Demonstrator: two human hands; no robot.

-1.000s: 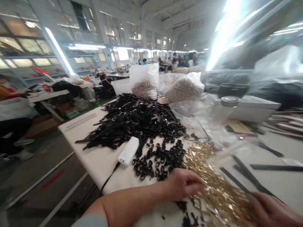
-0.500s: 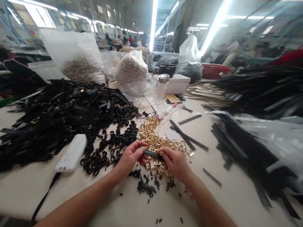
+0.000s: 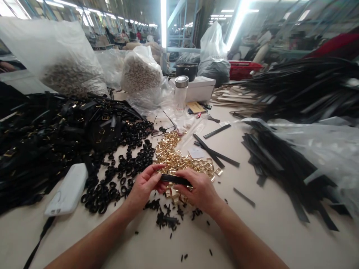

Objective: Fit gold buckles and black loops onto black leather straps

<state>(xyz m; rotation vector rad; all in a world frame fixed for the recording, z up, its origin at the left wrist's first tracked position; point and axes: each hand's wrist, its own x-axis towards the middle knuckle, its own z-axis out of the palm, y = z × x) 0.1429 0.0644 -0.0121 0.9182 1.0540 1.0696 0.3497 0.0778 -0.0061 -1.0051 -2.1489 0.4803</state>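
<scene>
A short black strap (image 3: 176, 179) spans the gap between my two hands, above the tabletop. Its left end is pinched by my left hand (image 3: 147, 183), thumb on top. My right hand (image 3: 198, 188) grips the other end, with the fingers curled over it and partly hiding it. Under and behind the strap lies a heap of gold-coloured buckles (image 3: 171, 151). Left of the buckles are many small black loops (image 3: 134, 158). Small black scraps (image 3: 166, 218) are scattered on the table just below my hands.
A large pile of black buckled straps (image 3: 56, 130) covers the left side, with a white power bank (image 3: 67, 190) before it. Loose black strips (image 3: 215, 151) and a bundle of strips (image 3: 280, 168) lie to the right. Glasses (image 3: 164, 130) and a clear bottle (image 3: 181, 95) stand behind.
The view has turned a little to the right and down. My right hand has changed its grip, with its fingers now reaching further over the strap. My left hand still pinches its end.
</scene>
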